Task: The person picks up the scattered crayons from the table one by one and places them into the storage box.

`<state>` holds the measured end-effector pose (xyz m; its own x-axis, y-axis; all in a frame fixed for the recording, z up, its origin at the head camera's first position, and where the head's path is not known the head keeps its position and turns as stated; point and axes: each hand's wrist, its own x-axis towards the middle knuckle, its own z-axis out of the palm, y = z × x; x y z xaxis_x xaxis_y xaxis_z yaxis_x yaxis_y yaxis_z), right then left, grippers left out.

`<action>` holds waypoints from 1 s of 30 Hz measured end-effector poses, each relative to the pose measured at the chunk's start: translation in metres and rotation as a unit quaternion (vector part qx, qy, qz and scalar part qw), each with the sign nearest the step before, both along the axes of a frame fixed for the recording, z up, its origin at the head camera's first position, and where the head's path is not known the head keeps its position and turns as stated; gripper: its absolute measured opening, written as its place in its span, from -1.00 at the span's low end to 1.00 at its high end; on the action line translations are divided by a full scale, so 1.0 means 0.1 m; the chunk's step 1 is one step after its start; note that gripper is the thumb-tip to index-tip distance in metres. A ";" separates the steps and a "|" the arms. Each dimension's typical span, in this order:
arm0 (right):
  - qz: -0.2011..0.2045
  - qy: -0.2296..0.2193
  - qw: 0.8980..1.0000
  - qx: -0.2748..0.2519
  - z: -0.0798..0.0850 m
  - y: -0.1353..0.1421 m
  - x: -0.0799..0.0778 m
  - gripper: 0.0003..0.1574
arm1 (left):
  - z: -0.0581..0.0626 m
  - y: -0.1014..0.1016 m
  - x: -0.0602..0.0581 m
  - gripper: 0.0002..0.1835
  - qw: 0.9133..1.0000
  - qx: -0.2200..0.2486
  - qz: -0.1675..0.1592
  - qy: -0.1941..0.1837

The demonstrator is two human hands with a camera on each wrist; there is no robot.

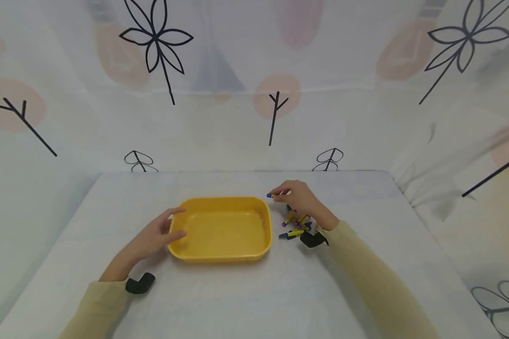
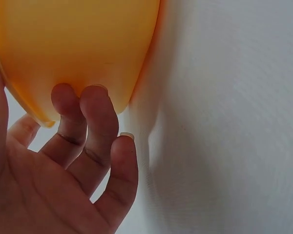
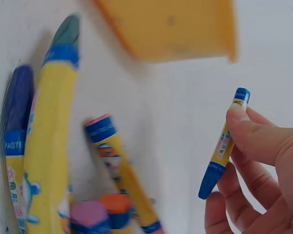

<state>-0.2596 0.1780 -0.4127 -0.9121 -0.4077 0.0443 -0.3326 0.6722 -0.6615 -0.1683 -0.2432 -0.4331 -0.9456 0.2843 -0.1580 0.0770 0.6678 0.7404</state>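
A yellow plastic tray [image 1: 220, 258] with rounded corners stands on the white table, its floor bare. My left hand [image 1: 154, 235] grips the tray's left end, thumb and a finger over the rim and the other fingertips against the outer wall in the left wrist view. Between thumb and fingers my right hand [image 1: 299, 197] pinches a blue oil pastel [image 3: 219, 153] in a yellow and blue wrapper, held up near the tray's right back corner. Below that hand lies a loose pile of oil pastels [image 1: 294, 232], with a dark green pastel [image 3: 56, 112] among them.
Purple and orange pastel ends [image 3: 116, 207] show at the bottom of the right wrist view. A white cloth [image 1: 237, 127] with plant drawings hangs behind the table. Black wrist cameras [image 1: 141, 283] sit at both cuffs.
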 end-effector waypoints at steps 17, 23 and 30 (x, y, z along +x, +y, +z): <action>0.093 -0.015 0.990 -0.101 0.51 -0.35 0.21 -0.69 | 0.03 0.02 0.02 -0.23 1.000 0.011 0.003 -0.014; 0.131 -0.043 0.981 -0.139 0.51 -0.72 0.15 -0.71 | 0.03 0.03 0.02 -0.23 1.000 0.012 0.008 -0.018; 0.167 -0.100 0.961 -0.196 0.34 -1.12 0.07 -0.68 | 0.03 0.02 0.01 -0.20 0.999 0.022 0.010 -0.025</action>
